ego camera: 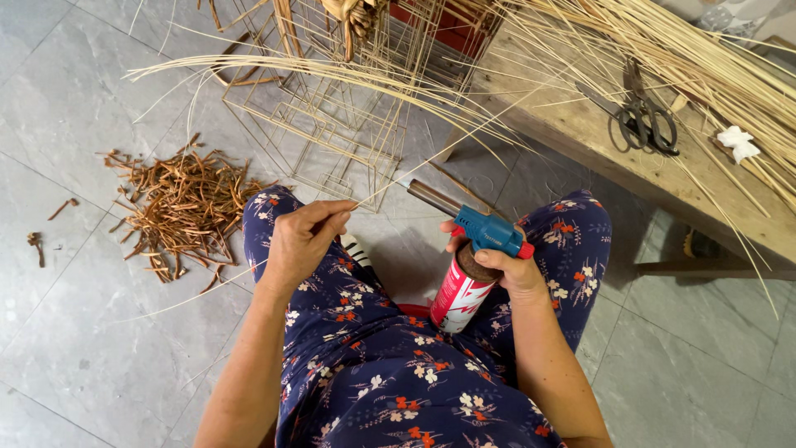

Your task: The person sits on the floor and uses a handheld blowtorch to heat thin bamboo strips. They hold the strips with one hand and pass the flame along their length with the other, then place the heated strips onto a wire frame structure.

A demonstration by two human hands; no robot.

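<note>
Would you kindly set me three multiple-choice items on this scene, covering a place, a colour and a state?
1. Where do the scissors lie?
A. on the wooden bench
B. on the floor
C. on the lap

2. What colour is the torch head on the gas canister?
A. green
B. blue
C. yellow

3. What is the left hand doing?
A. resting open
B. gripping the scissors
C. pinching a thin pale strip

Answers: 1 A, the scissors rest on the bench top among the strips. 2 B, the head is blue above the red and white canister, which the right hand holds. 3 C, the fingers close on the strip.
</note>
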